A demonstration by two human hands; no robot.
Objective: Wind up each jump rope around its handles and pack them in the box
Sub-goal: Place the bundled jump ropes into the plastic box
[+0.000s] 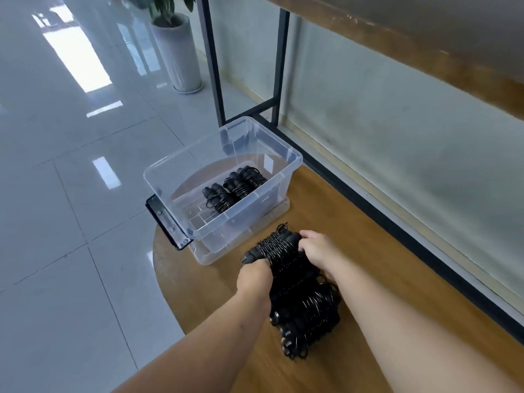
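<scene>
Head view, looking down on a rounded wooden table (354, 222) beside a glass wall. Clear plastic box (295, 158) sits at the table's far left edge, lid off, black latch on its near-left end. Inside, on the floor of the box: three wound ropes (235, 185), black, lying side by side in a row.

Nearer, a pile (306, 307) of more wound black ropes lies on the table between both forearms. One bundle (279, 251) sits at the far end of that pile, just short of the box. Left hand (253, 275) has its fingers curled round the bundle's left end, a handle tip poking out past the knuckles. Right hand (316, 248) grips the right end, fingers bent over the top. Whether the bundle is lifted clear of the pile cannot be told.

Potted plant (177, 49) stands on the tiled floor beyond.
</scene>
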